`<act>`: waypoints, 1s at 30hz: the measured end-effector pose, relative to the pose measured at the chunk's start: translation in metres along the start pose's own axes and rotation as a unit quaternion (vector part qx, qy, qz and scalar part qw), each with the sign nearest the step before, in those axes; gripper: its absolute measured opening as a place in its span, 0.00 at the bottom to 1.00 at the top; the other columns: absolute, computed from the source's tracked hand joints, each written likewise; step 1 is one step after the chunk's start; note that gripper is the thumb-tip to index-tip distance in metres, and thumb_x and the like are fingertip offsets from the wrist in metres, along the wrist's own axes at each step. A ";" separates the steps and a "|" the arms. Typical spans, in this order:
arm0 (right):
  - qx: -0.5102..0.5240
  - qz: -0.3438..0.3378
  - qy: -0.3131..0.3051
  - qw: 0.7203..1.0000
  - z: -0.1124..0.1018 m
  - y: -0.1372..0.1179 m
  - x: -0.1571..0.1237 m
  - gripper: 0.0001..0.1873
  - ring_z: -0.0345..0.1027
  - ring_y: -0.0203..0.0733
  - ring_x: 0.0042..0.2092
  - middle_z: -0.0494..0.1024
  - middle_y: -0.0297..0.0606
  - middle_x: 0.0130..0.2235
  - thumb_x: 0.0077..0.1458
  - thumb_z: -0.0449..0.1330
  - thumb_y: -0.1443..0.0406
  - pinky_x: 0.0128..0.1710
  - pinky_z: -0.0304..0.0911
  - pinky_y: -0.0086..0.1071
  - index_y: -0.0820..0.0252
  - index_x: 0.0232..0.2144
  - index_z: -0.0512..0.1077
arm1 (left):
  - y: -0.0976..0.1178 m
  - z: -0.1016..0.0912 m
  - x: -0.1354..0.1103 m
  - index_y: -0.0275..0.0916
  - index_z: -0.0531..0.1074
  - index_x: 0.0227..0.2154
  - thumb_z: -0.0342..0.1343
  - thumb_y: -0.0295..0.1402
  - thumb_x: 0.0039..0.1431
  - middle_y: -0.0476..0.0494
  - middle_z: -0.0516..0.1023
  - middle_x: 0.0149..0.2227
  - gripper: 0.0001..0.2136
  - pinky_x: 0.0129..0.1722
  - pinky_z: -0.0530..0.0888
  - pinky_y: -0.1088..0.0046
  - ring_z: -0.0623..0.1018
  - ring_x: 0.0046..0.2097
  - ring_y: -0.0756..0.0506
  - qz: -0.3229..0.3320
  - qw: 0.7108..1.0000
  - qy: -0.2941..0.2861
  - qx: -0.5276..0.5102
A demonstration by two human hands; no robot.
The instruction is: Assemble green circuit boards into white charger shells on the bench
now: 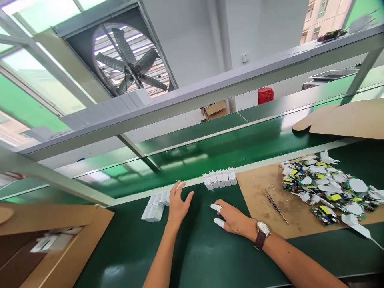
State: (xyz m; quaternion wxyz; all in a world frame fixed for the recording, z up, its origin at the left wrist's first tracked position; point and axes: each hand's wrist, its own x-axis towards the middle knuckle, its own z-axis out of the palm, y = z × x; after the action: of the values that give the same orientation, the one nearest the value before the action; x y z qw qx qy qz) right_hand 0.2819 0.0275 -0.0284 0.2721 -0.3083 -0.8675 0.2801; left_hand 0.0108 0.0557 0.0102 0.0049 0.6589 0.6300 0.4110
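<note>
My left hand [177,205] hovers over the green bench with fingers spread, holding nothing, right beside a small heap of white charger housings [156,205] lying on their sides. My right hand [232,218] rests flat on the bench with fingers stretched out, two of them in white finger cots, a watch on the wrist. A row of white housings [220,178] stands upright just beyond both hands, near the bench's far edge.
A brown board [264,192] at the right carries tweezers [275,205] and a pile of circuit boards and white parts [327,188]. An open cardboard box [51,244] sits at the lower left. A green conveyor [210,152] runs behind, with flat cardboard [345,120] at the far right.
</note>
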 end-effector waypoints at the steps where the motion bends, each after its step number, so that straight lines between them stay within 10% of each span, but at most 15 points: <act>1: 0.004 -0.006 0.000 1.000 0.001 0.001 0.000 0.25 0.70 0.46 0.43 0.70 0.47 0.52 0.62 0.59 0.68 0.46 0.73 0.42 0.59 0.61 0.64 | -0.009 -0.015 -0.002 0.44 0.74 0.52 0.60 0.43 0.61 0.34 0.69 0.63 0.18 0.66 0.62 0.41 0.67 0.66 0.31 -0.004 0.998 0.030 0.056; 7: 0.023 -0.017 0.005 1.000 0.002 0.005 0.001 0.24 0.70 0.45 0.43 0.70 0.47 0.52 0.62 0.59 0.68 0.47 0.72 0.41 0.58 0.60 0.66 | -0.040 -0.064 -0.020 0.38 0.79 0.37 0.58 0.36 0.61 0.25 0.69 0.62 0.09 0.58 0.61 0.30 0.58 0.69 0.21 -0.063 0.962 0.056 0.261; 16: 0.011 0.073 -0.034 0.997 -0.017 -0.013 -0.001 0.18 0.72 0.40 0.38 0.75 0.41 0.48 0.61 0.65 0.63 0.43 0.71 0.33 0.60 0.52 0.73 | 0.012 -0.006 -0.025 0.42 0.73 0.23 0.52 0.50 0.61 0.37 0.76 0.56 0.19 0.51 0.76 0.57 0.78 0.54 0.36 0.052 0.993 -0.098 0.040; 22: -0.167 0.105 0.082 0.977 -0.102 -0.017 -0.050 0.22 0.71 0.50 0.54 0.75 0.44 0.56 0.66 0.59 0.61 0.56 0.67 0.42 0.54 0.61 0.67 | 0.021 0.007 -0.036 0.44 0.79 0.36 0.54 0.60 0.57 0.40 0.80 0.50 0.24 0.46 0.79 0.58 0.80 0.50 0.35 0.102 0.986 -0.128 -0.012; 30: -0.432 0.342 0.183 0.814 -0.218 0.024 -0.124 0.20 0.62 0.60 0.58 0.74 0.57 0.52 0.54 0.57 0.74 0.60 0.59 0.50 0.68 0.50 0.73 | 0.017 0.013 -0.050 0.47 0.80 0.46 0.55 0.60 0.59 0.42 0.82 0.49 0.24 0.38 0.82 0.65 0.83 0.47 0.37 0.120 0.983 -0.113 -0.086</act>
State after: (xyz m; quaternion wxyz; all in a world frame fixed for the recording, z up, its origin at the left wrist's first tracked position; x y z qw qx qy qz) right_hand 0.5135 0.0268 0.0703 0.1513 -0.7167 -0.6719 -0.1102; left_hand 0.0386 0.0169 -0.0159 0.0837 0.7688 0.5043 0.3841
